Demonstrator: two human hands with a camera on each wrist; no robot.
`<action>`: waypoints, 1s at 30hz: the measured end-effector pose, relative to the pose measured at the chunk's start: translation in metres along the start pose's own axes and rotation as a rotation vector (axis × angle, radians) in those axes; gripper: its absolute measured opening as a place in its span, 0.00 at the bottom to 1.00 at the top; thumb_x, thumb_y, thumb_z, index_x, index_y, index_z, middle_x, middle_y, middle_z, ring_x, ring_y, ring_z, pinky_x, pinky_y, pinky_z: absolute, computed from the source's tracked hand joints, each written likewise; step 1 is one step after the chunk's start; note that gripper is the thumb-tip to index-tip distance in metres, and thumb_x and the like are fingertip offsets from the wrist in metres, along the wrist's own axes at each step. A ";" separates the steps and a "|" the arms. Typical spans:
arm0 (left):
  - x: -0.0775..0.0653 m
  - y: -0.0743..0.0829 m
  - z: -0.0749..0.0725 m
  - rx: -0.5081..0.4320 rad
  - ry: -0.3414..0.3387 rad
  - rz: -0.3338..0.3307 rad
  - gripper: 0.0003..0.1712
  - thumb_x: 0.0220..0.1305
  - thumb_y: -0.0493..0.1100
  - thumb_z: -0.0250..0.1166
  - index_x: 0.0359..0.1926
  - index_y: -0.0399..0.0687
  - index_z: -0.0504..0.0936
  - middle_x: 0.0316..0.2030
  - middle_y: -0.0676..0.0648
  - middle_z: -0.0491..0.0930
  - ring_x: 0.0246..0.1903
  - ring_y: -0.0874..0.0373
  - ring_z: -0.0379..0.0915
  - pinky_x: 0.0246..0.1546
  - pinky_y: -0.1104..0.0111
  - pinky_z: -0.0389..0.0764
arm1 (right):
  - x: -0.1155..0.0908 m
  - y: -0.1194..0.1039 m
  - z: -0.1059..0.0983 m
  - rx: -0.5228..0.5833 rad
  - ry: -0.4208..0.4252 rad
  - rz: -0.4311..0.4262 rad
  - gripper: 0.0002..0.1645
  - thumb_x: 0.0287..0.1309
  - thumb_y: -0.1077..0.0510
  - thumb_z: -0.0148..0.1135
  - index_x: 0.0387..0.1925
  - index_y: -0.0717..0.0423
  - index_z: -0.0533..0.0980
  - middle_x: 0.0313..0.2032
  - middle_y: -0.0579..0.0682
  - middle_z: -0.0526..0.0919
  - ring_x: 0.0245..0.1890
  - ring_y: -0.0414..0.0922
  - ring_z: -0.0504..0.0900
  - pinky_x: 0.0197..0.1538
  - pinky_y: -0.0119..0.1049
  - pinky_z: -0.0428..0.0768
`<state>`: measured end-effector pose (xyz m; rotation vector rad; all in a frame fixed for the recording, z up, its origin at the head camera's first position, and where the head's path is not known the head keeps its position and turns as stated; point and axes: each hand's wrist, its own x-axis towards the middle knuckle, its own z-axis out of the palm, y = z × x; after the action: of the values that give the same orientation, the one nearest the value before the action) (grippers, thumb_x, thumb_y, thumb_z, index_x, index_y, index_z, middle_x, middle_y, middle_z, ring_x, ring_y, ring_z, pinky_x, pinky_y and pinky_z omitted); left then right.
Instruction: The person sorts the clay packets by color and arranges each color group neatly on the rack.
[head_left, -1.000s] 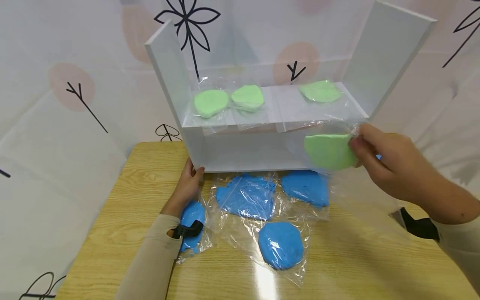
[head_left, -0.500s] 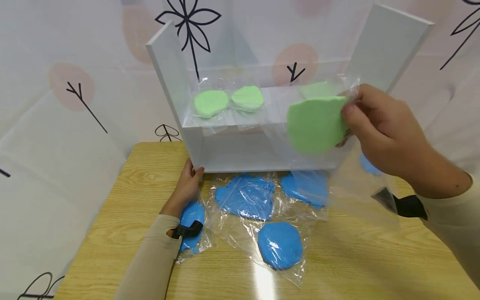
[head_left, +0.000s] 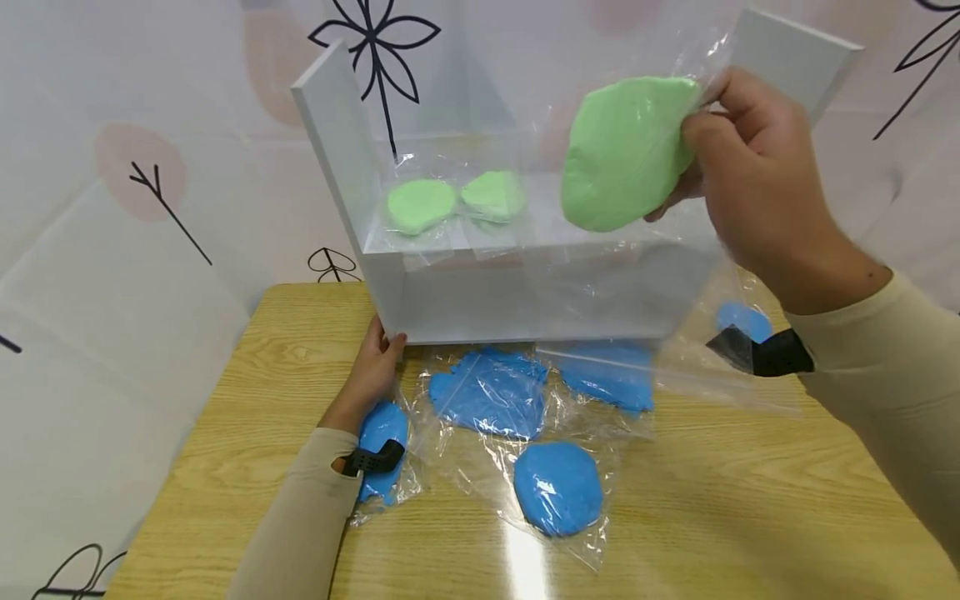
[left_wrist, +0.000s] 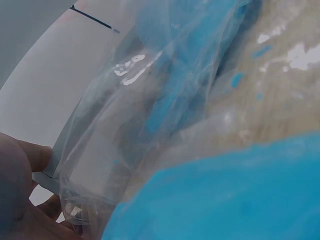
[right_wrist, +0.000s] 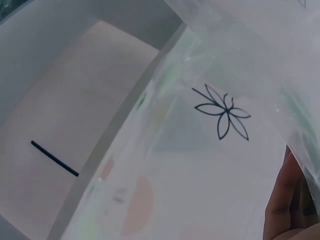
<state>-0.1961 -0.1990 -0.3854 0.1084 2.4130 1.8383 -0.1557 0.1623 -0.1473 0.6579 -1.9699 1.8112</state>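
My right hand (head_left: 761, 179) pinches a clear zip bag with a flat piece of green clay (head_left: 626, 158) in it, raised in front of the white shelf (head_left: 472, 300). The bag's lower part hangs down across the shelf's right side. On the shelf's upper board lie two more bagged green clay pieces, one on the left (head_left: 420, 206) and one beside it (head_left: 492, 196). My left hand (head_left: 371, 371) grips the shelf's lower left corner, thumb on the near edge. In the left wrist view its fingers (left_wrist: 37, 155) curl about that edge, beside a bag of blue clay (left_wrist: 225, 200).
Bagged blue clay lies on the wooden table (head_left: 247, 417): a round piece (head_left: 558, 489) in front, a ragged one (head_left: 491, 396) behind it, one under my left wrist (head_left: 384, 437), others to the right. A patterned cloth (head_left: 187, 83) hangs behind the shelf.
My right hand has risen with the bagged green clay from the shelf's lower opening to above the upper board, now covering the green piece at right. The left hand has stayed at the corner.
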 end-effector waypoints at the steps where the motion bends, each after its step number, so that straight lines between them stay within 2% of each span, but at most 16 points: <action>1: 0.000 0.000 0.000 0.001 0.002 0.001 0.35 0.79 0.38 0.47 0.80 0.51 0.44 0.80 0.44 0.44 0.79 0.45 0.39 0.78 0.50 0.49 | 0.003 0.000 0.001 0.044 0.017 0.023 0.17 0.72 0.63 0.45 0.54 0.64 0.76 0.44 0.59 0.83 0.28 0.48 0.87 0.25 0.33 0.84; 4: 0.000 0.000 0.000 0.001 0.003 0.003 0.35 0.79 0.38 0.47 0.80 0.50 0.44 0.80 0.44 0.44 0.79 0.46 0.39 0.78 0.51 0.48 | 0.012 -0.001 0.003 0.189 0.062 0.094 0.17 0.72 0.64 0.45 0.55 0.65 0.75 0.49 0.60 0.80 0.35 0.53 0.87 0.24 0.37 0.85; 7: -0.001 0.000 0.000 0.004 0.001 0.008 0.36 0.78 0.38 0.47 0.80 0.50 0.44 0.80 0.44 0.44 0.79 0.47 0.38 0.78 0.51 0.47 | 0.021 0.000 0.004 0.281 0.112 0.180 0.15 0.72 0.65 0.46 0.52 0.64 0.75 0.53 0.59 0.78 0.37 0.56 0.87 0.24 0.41 0.85; 10: -0.001 0.001 0.000 0.012 -0.003 0.003 0.36 0.79 0.39 0.47 0.80 0.51 0.44 0.80 0.45 0.44 0.79 0.47 0.38 0.78 0.51 0.47 | 0.032 0.001 0.008 0.345 0.161 0.261 0.11 0.72 0.65 0.47 0.46 0.64 0.75 0.51 0.58 0.78 0.32 0.58 0.87 0.22 0.43 0.84; 15: -0.002 0.003 0.001 0.017 -0.003 -0.019 0.36 0.79 0.40 0.47 0.80 0.53 0.43 0.80 0.46 0.43 0.79 0.43 0.39 0.77 0.49 0.49 | 0.052 0.007 0.018 0.409 0.183 0.344 0.09 0.73 0.64 0.46 0.40 0.63 0.73 0.47 0.57 0.76 0.26 0.59 0.85 0.24 0.46 0.84; 21: -0.003 0.004 0.001 0.005 -0.011 -0.019 0.35 0.79 0.40 0.47 0.80 0.55 0.43 0.80 0.46 0.43 0.79 0.42 0.41 0.77 0.49 0.51 | 0.074 0.017 0.020 0.433 0.199 0.463 0.12 0.75 0.62 0.46 0.32 0.61 0.69 0.46 0.52 0.72 0.39 0.55 0.80 0.36 0.46 0.87; 24: -0.004 0.004 0.001 -0.007 -0.013 -0.015 0.35 0.79 0.39 0.46 0.80 0.55 0.44 0.80 0.46 0.44 0.78 0.41 0.41 0.77 0.48 0.51 | 0.082 0.025 0.018 0.435 0.174 0.507 0.11 0.75 0.61 0.45 0.36 0.61 0.71 0.46 0.53 0.72 0.37 0.58 0.80 0.35 0.48 0.86; 30: -0.006 0.001 0.001 -0.018 -0.019 -0.010 0.35 0.79 0.39 0.46 0.80 0.54 0.43 0.80 0.47 0.43 0.78 0.42 0.41 0.77 0.49 0.52 | 0.091 0.039 0.013 0.366 0.121 0.624 0.11 0.77 0.59 0.41 0.44 0.57 0.71 0.49 0.53 0.73 0.38 0.58 0.82 0.38 0.47 0.86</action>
<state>-0.1903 -0.1989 -0.3841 0.1117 2.3802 1.8456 -0.2525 0.1444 -0.1284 0.0031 -1.9064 2.5433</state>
